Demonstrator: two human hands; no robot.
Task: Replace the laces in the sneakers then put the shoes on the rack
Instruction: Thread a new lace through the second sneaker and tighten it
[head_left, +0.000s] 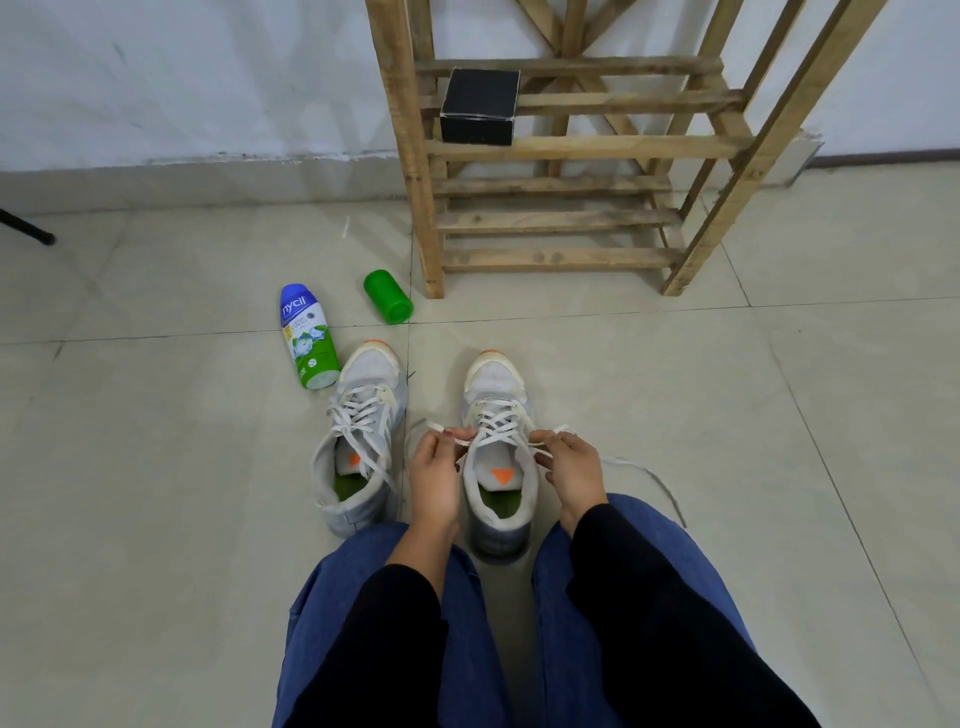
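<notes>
Two grey-white sneakers with orange toe tips stand on the tiled floor, toes pointing away from me. The left sneaker (363, 436) is laced, with its white lace ends lying loose over the opening. The right sneaker (496, 395) sits between my hands. My left hand (436, 467) pinches one white lace end at the shoe's left side. My right hand (571, 467) pinches the other end at the right side, and the rest of that lace (649, 475) trails over the floor to the right. A wooden slatted rack (561, 218) stands beyond the shoes against the wall.
A black box (480, 106) sits on an upper shelf of the rack. A blue-green powder bottle (307, 338) and a green container (388, 297) lie on the floor left of the rack. My knees in blue jeans fill the lower view. A black stand foot (28, 228) shows far left.
</notes>
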